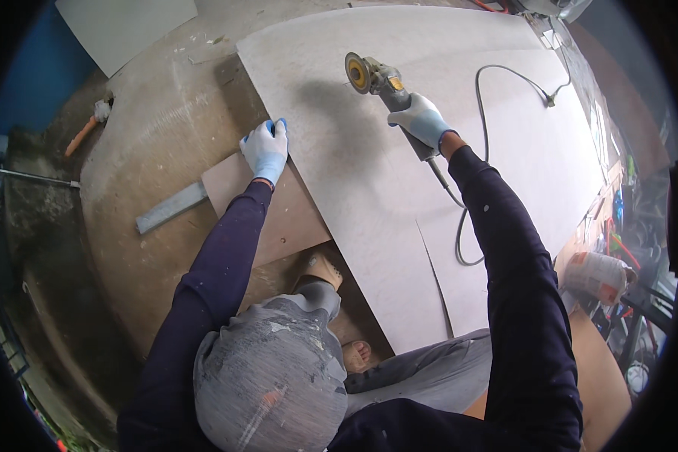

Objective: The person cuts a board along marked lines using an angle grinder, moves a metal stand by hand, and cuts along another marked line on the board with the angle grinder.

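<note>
My right hand (423, 120), in a white and light blue glove, is wrapped round an angle grinder (390, 89). The grinder's yellow-centred disc stands on edge, above or at the large white board (399, 196); the gap is hard to judge. A dark shadow lies on the board left of the tool. At the board's left edge is my left hand (265, 152), gloved alike, its fingers curled closed. Whether they pinch the edge or some small thing does not show. Below that hand a pinkish-brown panel (275, 215) lies partly beside the board.
The grinder's cord (481, 113) loops across the board's right side to a plug connection. A narrow slit (433, 275) runs through the board near me. Left lie a grey bar (172, 207) and an orange-handled tool (81, 137). A white bucket (597, 277) stands at right.
</note>
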`<state>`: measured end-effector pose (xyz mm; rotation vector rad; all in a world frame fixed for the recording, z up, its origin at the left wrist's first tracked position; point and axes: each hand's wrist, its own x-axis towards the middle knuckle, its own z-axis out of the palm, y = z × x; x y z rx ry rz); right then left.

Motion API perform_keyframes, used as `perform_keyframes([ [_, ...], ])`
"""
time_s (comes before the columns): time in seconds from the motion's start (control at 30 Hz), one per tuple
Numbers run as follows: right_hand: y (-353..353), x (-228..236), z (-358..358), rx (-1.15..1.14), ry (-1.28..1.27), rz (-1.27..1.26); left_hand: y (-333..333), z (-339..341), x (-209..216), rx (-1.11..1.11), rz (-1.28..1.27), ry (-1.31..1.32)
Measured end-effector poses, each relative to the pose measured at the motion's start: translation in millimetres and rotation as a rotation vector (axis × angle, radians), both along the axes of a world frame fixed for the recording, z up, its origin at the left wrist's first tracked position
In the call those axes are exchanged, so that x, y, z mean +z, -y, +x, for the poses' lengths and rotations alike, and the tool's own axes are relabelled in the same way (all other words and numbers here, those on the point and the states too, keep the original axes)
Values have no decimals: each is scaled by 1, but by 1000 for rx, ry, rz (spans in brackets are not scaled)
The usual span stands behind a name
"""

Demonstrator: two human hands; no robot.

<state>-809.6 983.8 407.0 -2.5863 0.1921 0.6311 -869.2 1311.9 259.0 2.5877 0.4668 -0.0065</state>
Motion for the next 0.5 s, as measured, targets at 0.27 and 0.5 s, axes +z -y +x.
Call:
perform_keyframes([
  [0.27,3,-7,4,-10,-62,44,-2,-5,-9,52,35,151],
  [0.5,3,-11,6,27,-21,-2,2,-4,-7,73,30,170],
])
